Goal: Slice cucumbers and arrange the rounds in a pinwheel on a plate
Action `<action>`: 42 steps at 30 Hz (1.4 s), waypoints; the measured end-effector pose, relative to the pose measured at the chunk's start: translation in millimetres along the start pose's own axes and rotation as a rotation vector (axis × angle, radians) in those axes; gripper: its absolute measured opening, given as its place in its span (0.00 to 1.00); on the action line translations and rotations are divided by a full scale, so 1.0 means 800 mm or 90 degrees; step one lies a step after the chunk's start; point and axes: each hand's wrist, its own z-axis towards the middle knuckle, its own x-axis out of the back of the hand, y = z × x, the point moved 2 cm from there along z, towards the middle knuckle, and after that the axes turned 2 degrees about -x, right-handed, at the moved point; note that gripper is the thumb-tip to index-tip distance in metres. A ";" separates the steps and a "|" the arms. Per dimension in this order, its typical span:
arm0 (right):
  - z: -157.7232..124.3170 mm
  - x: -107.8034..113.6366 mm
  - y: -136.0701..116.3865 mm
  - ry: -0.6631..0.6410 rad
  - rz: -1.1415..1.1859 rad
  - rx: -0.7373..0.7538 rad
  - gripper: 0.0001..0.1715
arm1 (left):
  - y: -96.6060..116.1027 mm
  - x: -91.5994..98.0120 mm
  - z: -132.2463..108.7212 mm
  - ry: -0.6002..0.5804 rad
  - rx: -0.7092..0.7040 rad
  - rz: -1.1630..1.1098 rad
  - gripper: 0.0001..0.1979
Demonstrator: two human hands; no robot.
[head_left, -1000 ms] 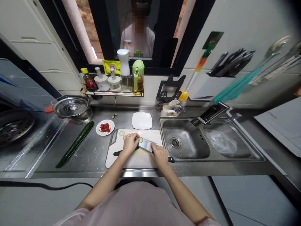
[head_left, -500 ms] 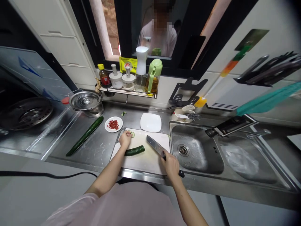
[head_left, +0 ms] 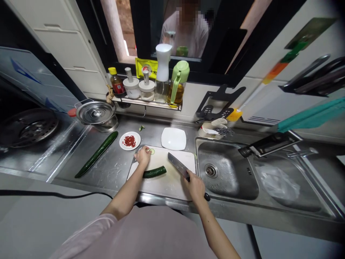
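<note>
My left hand (head_left: 142, 157) is at the upper left of the white cutting board (head_left: 176, 187). Its fingers are pinched together at the edge of a thin cucumber slice (head_left: 152, 151). Below that wrist lies a cut length of cucumber (head_left: 155, 172), its left end hidden behind my forearm. My right hand (head_left: 196, 185) grips the black handle of a kitchen knife (head_left: 177, 164). The blade slants up and left over the board, apart from the cucumber. A whole cucumber (head_left: 97, 154) rests on the steel counter to the left.
A small plate of chopped red pieces (head_left: 129, 141) and a white square plate (head_left: 173, 139) stand behind the board. Green scraps (head_left: 141, 128) lie near the wall. The sink (head_left: 229, 172) is on the right, a lidded pot (head_left: 97, 115) at left, and a condiment rack (head_left: 147, 102) above.
The view has shifted slightly. My left hand stays by the slice with its fingers a little repositioned. The knife and the cut cucumber keep their places on the board.
</note>
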 end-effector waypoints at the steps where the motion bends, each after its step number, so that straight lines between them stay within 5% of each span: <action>1: 0.001 0.000 0.000 -0.002 0.001 0.001 0.20 | 0.000 0.000 0.000 0.007 -0.005 0.000 0.08; 15: 0.000 -0.003 -0.012 -0.053 0.032 -0.013 0.22 | 0.004 0.009 -0.009 0.056 -0.018 -0.036 0.10; 18: -0.002 -0.010 -0.012 -0.093 0.062 -0.027 0.21 | 0.009 0.010 -0.034 0.062 -0.107 -0.103 0.10; 25: -0.009 -0.007 -0.029 -0.132 0.131 0.014 0.16 | -0.002 -0.001 -0.120 -0.080 -0.450 -0.102 0.11; 42: -0.029 0.005 -0.067 -0.175 -0.005 0.083 0.16 | -0.026 -0.013 -0.136 -0.103 -0.533 -0.018 0.13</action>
